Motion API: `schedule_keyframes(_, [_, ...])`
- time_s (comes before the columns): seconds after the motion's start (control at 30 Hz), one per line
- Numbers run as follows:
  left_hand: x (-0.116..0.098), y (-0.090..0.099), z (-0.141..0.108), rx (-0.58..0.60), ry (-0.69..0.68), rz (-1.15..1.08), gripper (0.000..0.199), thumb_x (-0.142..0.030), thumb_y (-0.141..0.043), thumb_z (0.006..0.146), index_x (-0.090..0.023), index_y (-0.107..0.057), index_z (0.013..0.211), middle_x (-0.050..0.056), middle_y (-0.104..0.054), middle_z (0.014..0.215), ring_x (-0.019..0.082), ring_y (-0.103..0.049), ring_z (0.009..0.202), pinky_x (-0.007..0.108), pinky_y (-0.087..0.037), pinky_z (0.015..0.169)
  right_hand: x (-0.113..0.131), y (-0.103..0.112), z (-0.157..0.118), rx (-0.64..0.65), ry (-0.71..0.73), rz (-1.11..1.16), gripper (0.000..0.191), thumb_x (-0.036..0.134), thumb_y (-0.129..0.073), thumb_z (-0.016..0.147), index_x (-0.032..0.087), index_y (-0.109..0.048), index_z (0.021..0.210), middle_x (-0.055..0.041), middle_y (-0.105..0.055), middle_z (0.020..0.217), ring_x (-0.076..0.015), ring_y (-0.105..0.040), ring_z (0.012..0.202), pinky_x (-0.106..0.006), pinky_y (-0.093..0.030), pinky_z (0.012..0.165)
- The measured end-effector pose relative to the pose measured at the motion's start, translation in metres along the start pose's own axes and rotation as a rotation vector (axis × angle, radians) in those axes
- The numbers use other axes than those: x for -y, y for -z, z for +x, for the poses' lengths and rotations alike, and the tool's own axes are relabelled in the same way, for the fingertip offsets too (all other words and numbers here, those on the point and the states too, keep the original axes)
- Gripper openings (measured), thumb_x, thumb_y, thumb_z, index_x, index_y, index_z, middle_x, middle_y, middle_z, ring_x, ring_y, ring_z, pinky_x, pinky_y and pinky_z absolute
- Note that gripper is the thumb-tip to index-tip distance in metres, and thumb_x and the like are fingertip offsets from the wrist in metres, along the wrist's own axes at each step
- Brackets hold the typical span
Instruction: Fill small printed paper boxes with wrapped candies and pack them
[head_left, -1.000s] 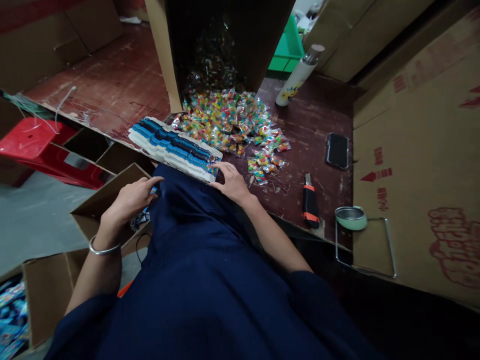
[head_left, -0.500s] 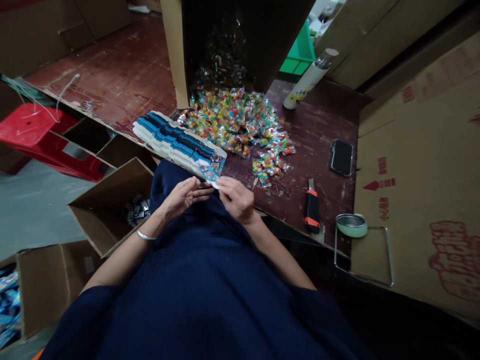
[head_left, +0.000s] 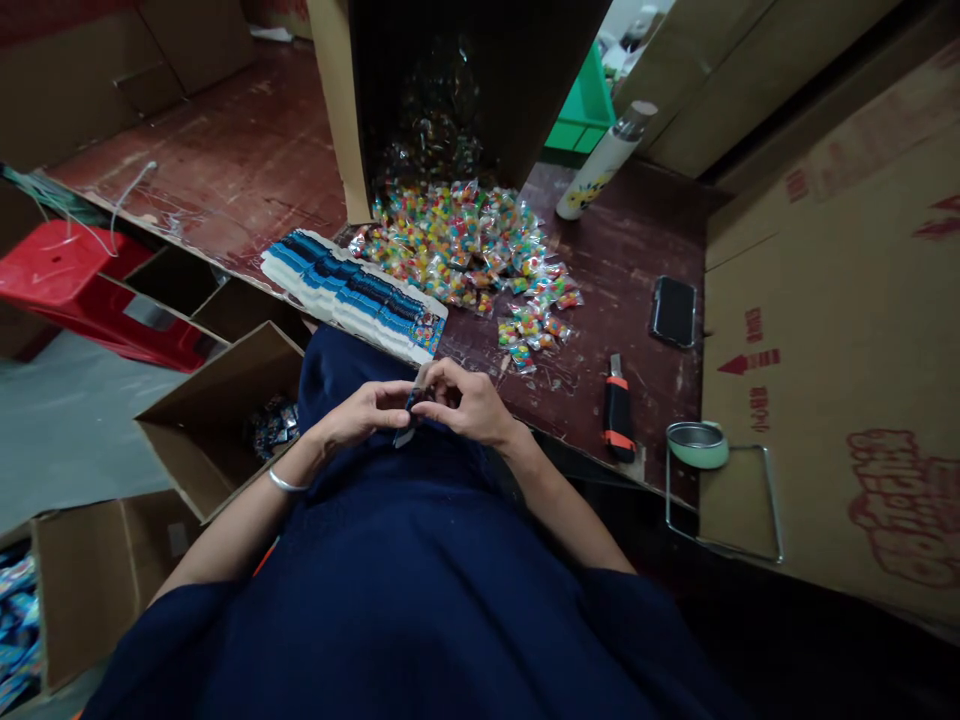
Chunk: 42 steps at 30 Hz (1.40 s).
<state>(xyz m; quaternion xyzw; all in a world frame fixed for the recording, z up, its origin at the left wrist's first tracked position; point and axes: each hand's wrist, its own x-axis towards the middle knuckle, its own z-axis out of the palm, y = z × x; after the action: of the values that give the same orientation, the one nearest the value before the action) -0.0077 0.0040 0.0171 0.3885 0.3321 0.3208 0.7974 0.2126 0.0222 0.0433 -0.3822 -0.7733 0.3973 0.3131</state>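
Note:
My left hand (head_left: pixel 373 410) and my right hand (head_left: pixel 469 402) meet above my lap, both closed on one small printed packet (head_left: pixel 407 425). The packet is held upright between them, its lower end showing under the fingers. Just beyond the hands, a fanned row of blue and white packets (head_left: pixel 352 290) lies along the table's front edge. Behind that row spreads a pile of small clear bags of colourful candy (head_left: pixel 465 240), which spills out of a cardboard box (head_left: pixel 341 120) lying open toward me.
On the table (head_left: pixel 600 300) are a white bottle (head_left: pixel 604 165), a phone (head_left: pixel 673 312) and an orange and black cutter (head_left: pixel 619 412). A green bowl (head_left: pixel 699 445) hangs at the right edge. Open cartons (head_left: pixel 217 400) and a red stool (head_left: pixel 67 265) stand at left.
The right hand has drawn the packet off the row's near end and down toward me. My left hand has closed on it too. The view has shifted slightly.

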Motion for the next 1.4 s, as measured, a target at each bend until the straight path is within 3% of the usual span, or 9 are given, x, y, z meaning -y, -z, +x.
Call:
schedule_keyframes(0.13, [0.002, -0.006, 0.002, -0.159, 0.043, -0.013, 0.048, -0.042, -0.095, 0.065, -0.012, -0.081, 0.1, 0.006, -0.078, 0.084, 0.017, -0.071, 0.07, 0.027, -0.054, 0.067, -0.002, -0.003, -0.004, -0.185, -0.089, 0.139, 0.04, 0.055, -0.083, 0.08, 0.023, -0.059, 0.088, 0.0055, -0.06, 0.064, -0.0115, -0.053, 0.054, -0.025, -0.043, 0.054])
schedule_keyframes(0.27, [0.007, -0.014, 0.008, -0.337, -0.133, -0.029, 0.044, -0.042, -0.094, 0.067, -0.012, -0.08, 0.096, 0.005, -0.078, 0.086, 0.017, -0.071, 0.073, 0.027, -0.057, 0.072, -0.004, -0.018, -0.009, -0.307, -0.162, 0.248, 0.043, 0.055, -0.081, 0.081, 0.022, -0.067, 0.103, -0.0021, -0.072, 0.09, -0.0171, -0.066, 0.077, -0.027, -0.054, 0.068])
schedule_keyframes(0.37, [0.013, -0.021, 0.011, -0.431, -0.274, 0.024, 0.041, -0.041, -0.093, 0.069, -0.012, -0.076, 0.093, 0.003, -0.076, 0.085, 0.015, -0.07, 0.075, 0.027, -0.059, 0.075, -0.005, -0.033, -0.011, -0.364, -0.213, 0.225, 0.032, 0.051, -0.069, 0.093, 0.02, -0.071, 0.088, -0.0005, -0.07, 0.079, -0.0156, -0.063, 0.07, -0.028, -0.052, 0.068])
schedule_keyframes(0.5, [0.019, -0.028, 0.01, -0.544, -0.475, 0.202, 0.065, -0.035, -0.092, 0.073, -0.021, -0.063, 0.13, 0.0, -0.073, 0.094, 0.014, -0.073, 0.075, 0.026, -0.062, 0.075, -0.008, -0.045, -0.011, -0.518, -0.219, 0.317, 0.03, 0.046, -0.072, 0.091, 0.022, -0.074, 0.109, -0.0011, -0.073, 0.086, -0.0166, -0.067, 0.074, -0.029, -0.055, 0.072])
schedule_keyframes(0.67, [0.019, -0.027, 0.005, -0.426, -0.476, 0.3, 0.067, -0.036, -0.086, 0.081, -0.026, -0.056, 0.141, 0.003, -0.069, 0.111, 0.014, -0.075, 0.08, 0.026, -0.064, 0.077, -0.015, -0.048, -0.011, -0.605, -0.109, 0.244, 0.038, 0.044, -0.072, 0.092, 0.027, -0.071, 0.126, -0.0007, -0.069, 0.089, -0.0153, -0.063, 0.074, -0.03, -0.056, 0.074])
schedule_keyframes(0.93, [0.016, -0.023, 0.003, -0.263, -0.396, 0.328, 0.044, -0.035, -0.082, 0.083, -0.019, -0.062, 0.119, 0.005, -0.067, 0.108, 0.015, -0.069, 0.085, 0.024, -0.062, 0.071, -0.021, -0.04, -0.009, -0.557, 0.048, 0.085, 0.02, 0.04, -0.065, 0.097, 0.024, -0.067, 0.085, -0.0049, -0.07, 0.096, -0.0198, -0.067, 0.087, -0.035, -0.056, 0.078])
schedule_keyframes(1.07, [0.017, -0.024, 0.007, -0.298, -0.444, 0.28, 0.044, -0.035, -0.083, 0.082, -0.02, -0.059, 0.115, 0.006, -0.065, 0.11, 0.019, -0.067, 0.101, 0.025, -0.063, 0.075, -0.018, -0.042, -0.005, -0.566, -0.007, 0.295, 0.019, 0.044, -0.07, 0.094, 0.025, -0.064, 0.097, -0.0061, -0.072, 0.109, -0.0197, -0.071, 0.093, -0.034, -0.06, 0.081])
schedule_keyframes(1.23, [0.016, -0.024, 0.005, -0.311, -0.396, 0.197, 0.052, -0.034, -0.087, 0.078, -0.023, -0.05, 0.114, 0.0, -0.064, 0.101, 0.011, -0.069, 0.074, 0.023, -0.06, 0.068, -0.01, -0.034, 0.001, -0.475, -0.005, 0.466, 0.029, 0.051, -0.075, 0.09, 0.024, -0.064, 0.09, -0.0022, -0.072, 0.091, -0.0178, -0.07, 0.087, -0.032, -0.059, 0.081])
schedule_keyframes(1.4, [0.013, -0.023, 0.001, -0.343, -0.388, 0.278, 0.049, -0.033, -0.083, 0.081, -0.023, -0.049, 0.116, 0.002, -0.067, 0.107, 0.012, -0.073, 0.073, 0.025, -0.062, 0.071, -0.006, -0.018, 0.007, -0.333, -0.157, 0.493, 0.039, 0.055, -0.085, 0.078, 0.022, -0.065, 0.08, -0.0016, -0.073, 0.086, -0.0163, -0.067, 0.076, -0.03, -0.058, 0.071])
